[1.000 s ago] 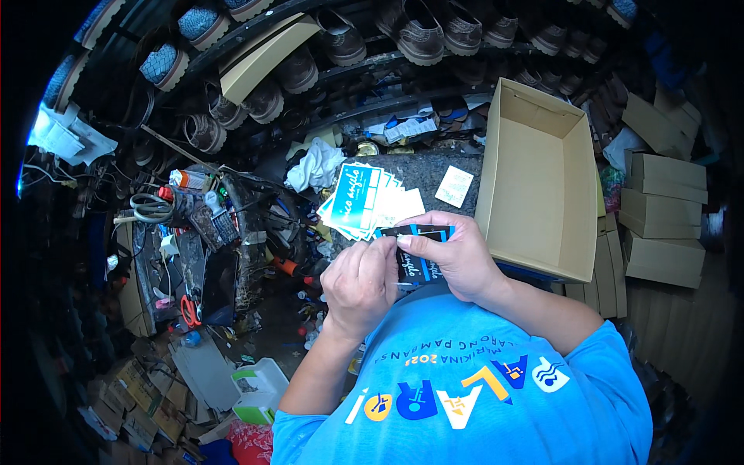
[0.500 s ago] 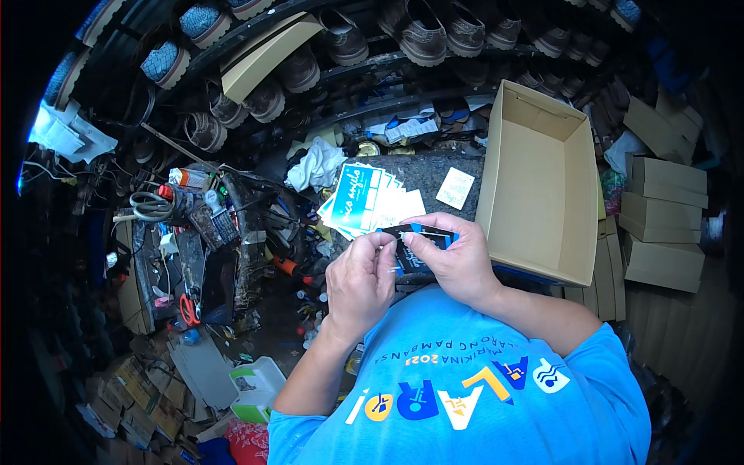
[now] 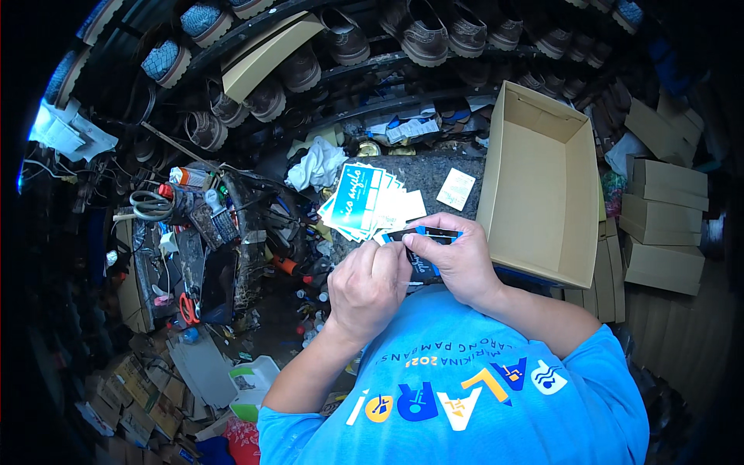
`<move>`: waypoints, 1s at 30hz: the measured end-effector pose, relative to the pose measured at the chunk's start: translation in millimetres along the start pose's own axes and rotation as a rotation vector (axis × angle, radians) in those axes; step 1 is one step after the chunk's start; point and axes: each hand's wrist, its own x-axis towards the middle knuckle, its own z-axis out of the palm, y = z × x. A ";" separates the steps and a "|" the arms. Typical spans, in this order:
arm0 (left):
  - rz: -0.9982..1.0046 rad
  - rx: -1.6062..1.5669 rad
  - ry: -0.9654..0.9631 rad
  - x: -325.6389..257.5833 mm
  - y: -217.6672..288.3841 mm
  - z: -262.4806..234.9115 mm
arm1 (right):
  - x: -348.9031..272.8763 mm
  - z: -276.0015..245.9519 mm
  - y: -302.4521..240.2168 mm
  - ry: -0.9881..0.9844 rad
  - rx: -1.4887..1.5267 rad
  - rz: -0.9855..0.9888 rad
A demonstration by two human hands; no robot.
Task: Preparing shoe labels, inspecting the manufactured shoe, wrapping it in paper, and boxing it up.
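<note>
Tags in both hands, handling apparently under way

At the centre of the frame, the dark tags (image 3: 421, 266) are up between the two hands, just above the shirt (image 3: 465, 341). The right hand (image 3: 465, 262) has thumb and fingers clamped on them. The left hand (image 3: 364, 283) has its fingers bunched together at their left edge; whether these pinch a tag is hidden. Judging by this hold, the handling of the tags is unfinished: they have not been set down. What else is done to them is too small to tell.

Just beyond the hands, blue-and-white cards (image 3: 359, 194) lie in a loose, overlapping pile on the dark bench (image 3: 428, 172), with a pale slip (image 3: 455, 189) apart to their right. None of these is in the box (image 3: 542, 201), which stands open right of centre, lid off.

Left of centre are scissors (image 3: 188, 308), a coiled cord (image 3: 151, 205) and jumbled tools. Cardboard (image 3: 143, 387) heaps up at lower left. Crumpled paper (image 3: 318, 164) sits upper left of the pile, and smaller cartons (image 3: 660, 221) are stacked at right. Farthest off, brown shoes (image 3: 425, 39) line a dark rack along the top.
</note>
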 end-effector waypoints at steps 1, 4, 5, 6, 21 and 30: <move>-0.001 0.001 0.001 1.3 -1.1 0.5 | 0.2 -1.0 0.3 -0.008 -0.015 -0.006; -0.023 -0.046 -0.005 3.2 -7.6 3.9 | 0.8 -1.4 -0.7 -0.021 -0.044 -0.020; -0.051 -0.116 0.000 2.9 -9.9 5.7 | 1.0 -1.2 -1.1 -0.026 -0.058 -0.028; -0.077 -0.188 0.004 3.1 -11.2 6.9 | 0.5 -1.5 -1.1 -0.024 -0.058 -0.028; -0.709 -0.835 -0.281 6.8 -12.9 -14.9 | -9.2 3.0 -5.5 -0.029 -0.197 -0.226; -0.759 -0.888 -0.405 13.5 -15.7 -26.8 | -8.0 0.9 -3.2 -0.033 -0.282 -0.367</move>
